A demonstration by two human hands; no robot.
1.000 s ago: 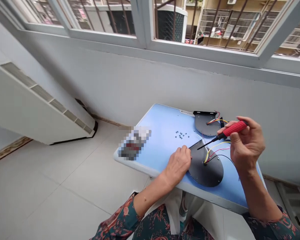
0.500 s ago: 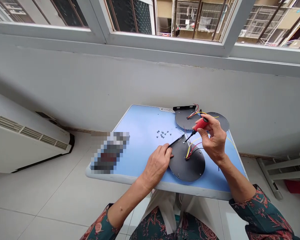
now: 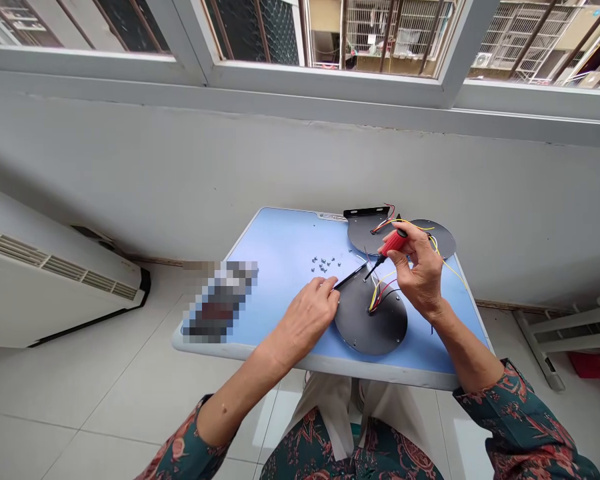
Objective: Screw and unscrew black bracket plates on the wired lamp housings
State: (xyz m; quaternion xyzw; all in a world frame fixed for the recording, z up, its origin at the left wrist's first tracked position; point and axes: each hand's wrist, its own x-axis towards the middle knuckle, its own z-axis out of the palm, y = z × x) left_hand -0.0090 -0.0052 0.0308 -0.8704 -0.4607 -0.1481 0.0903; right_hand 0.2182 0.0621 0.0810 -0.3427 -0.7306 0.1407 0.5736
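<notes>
My right hand (image 3: 420,270) is closed around a red-handled screwdriver (image 3: 393,244). The thin black shaft slants down to the left, its tip at a screw (image 3: 365,280) near the upper edge of a round black plate (image 3: 367,330). With closed fingers, my left hand (image 3: 313,310) grips this plate at its left side, by the end of a raised black bracket edge (image 3: 351,277); the fingertips are partly hidden. Yellow, red, white and black wires (image 3: 373,300) come out of the plate's middle. Several small screws (image 3: 323,265) lie loose on the blue table (image 3: 275,280).
Behind, a second black plate with a bracket (image 3: 363,233) and wires overlaps another round plate (image 3: 443,239) at the table's right. A pixelated item (image 3: 220,303) lies at the left edge. Wall and window (image 3: 330,80) stand beyond; a white appliance (image 3: 55,267) is at far left.
The view has shifted slightly. My left thumb, seen before at the plate's edge, is now tucked out of sight. The screwdriver stays at the same screw, my right hand turned a little.
</notes>
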